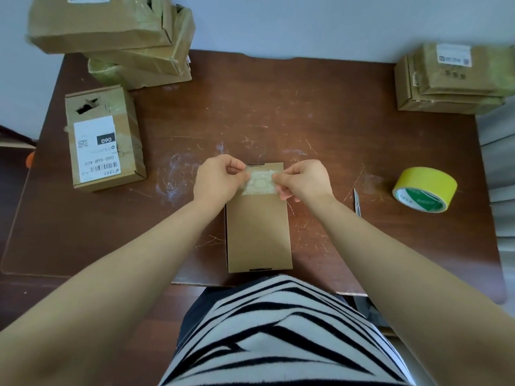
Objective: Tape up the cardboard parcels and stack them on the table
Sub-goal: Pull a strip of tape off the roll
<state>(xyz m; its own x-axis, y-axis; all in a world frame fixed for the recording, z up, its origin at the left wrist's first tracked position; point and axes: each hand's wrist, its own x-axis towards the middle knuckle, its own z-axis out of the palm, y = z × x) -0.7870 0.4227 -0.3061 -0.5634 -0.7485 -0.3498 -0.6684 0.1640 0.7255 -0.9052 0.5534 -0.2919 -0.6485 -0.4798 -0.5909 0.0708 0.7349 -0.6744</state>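
Left hand [220,181] and right hand [303,181] each pinching an end of a clear tape strip [260,183] over the far end of a plain cardboard box [259,232], box flat on the brown table [278,112] near its front edge, yellow tape roll [425,189] to the right, labelled box [104,139] to the left, box stacks at both far corners.

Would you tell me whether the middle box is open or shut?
Shut: the middle box has its lid flat; left hand and right hand pinch tape over its far end.

A single wide-angle head camera looks forward and steeply down over the desk [278,112] from close above, with the wearer's torso [278,344] at the bottom edge.
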